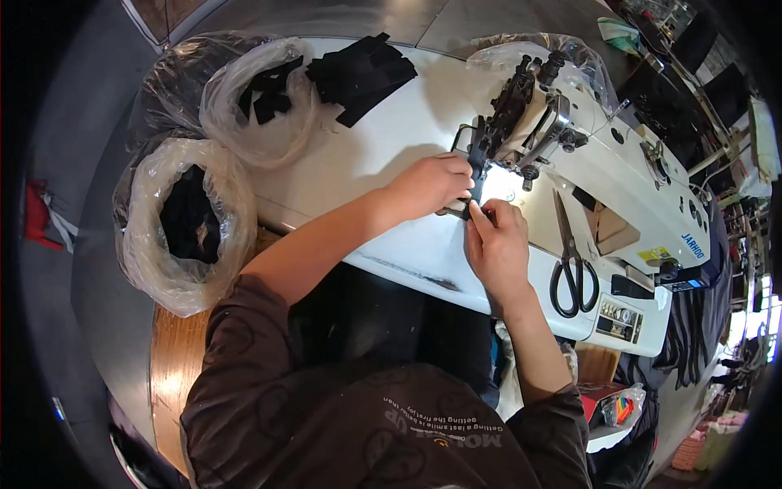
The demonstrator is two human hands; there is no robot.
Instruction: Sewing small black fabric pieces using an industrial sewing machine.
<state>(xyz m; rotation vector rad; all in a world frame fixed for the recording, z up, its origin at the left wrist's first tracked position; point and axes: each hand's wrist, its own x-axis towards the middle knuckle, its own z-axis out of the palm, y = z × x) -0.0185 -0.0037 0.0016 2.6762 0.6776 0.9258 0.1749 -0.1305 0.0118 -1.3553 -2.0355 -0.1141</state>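
White tabletop (379,140) carries 1 sewing machine (631,175), where the left hand (432,184) and right hand (498,248) pinch 1 black strip (478,174).

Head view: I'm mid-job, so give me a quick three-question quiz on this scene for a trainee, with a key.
1. True or false: the scissors lie to the left of both hands.
2. Multiple choice: what colour is the strip between the left hand and the right hand? A) white B) black C) red
3. Short answer: where does the pile of black pieces lie?

Key:
1. False; they lie to the right.
2. B.
3. On the white table, beyond the hands, beside an open plastic bag.
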